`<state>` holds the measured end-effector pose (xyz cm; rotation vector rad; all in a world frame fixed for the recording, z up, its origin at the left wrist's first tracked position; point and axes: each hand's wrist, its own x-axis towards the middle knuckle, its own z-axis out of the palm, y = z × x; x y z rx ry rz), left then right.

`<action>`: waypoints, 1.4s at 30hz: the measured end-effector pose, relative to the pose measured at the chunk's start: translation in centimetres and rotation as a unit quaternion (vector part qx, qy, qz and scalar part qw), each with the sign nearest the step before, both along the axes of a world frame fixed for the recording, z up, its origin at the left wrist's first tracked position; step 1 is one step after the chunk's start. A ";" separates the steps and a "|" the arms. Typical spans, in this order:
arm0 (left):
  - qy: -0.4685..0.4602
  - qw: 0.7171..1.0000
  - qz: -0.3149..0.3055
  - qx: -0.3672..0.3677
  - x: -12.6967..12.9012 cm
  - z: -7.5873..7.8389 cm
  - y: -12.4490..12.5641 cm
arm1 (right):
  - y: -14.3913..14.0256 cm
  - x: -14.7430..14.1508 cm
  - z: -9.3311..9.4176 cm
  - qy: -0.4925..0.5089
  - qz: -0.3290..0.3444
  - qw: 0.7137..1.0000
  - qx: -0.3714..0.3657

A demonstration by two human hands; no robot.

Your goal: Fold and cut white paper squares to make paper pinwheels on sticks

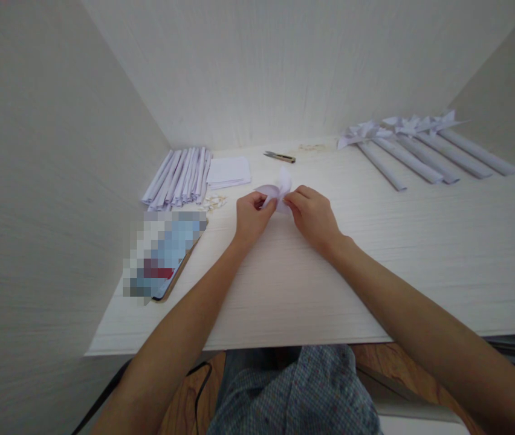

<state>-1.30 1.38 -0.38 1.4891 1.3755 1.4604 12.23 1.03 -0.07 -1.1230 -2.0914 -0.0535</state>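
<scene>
Both my hands meet over the middle of the white desk, pinching a small piece of white folded paper. My left hand grips its left side with thumb and fingers. My right hand holds the right side, and a pointed flap of the paper sticks up between the two hands. The lower part of the paper is hidden behind my fingers.
A bundle of rolled paper sticks lies at the back left, beside a stack of white sheets and small fasteners. A utility knife lies near the back wall. Paper pinwheels on sticks lie at the right. A phone rests at the left.
</scene>
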 end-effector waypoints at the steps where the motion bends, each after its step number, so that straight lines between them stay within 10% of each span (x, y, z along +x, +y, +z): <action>1: 0.001 1.000 0.000 0.000 0.0 0.0 0.0 | -0.1 0.0 0.1 -0.017 -0.003 1.000 0.004; 11: 0.037 0.999 0.015 0.006 0.2 0.5 -0.3 | -0.5 0.0 0.8 -0.138 -0.021 0.989 0.042; 42: 0.066 0.998 0.018 0.009 0.2 0.4 -0.3 | -0.2 -0.1 0.0 -0.046 -0.020 0.999 -0.006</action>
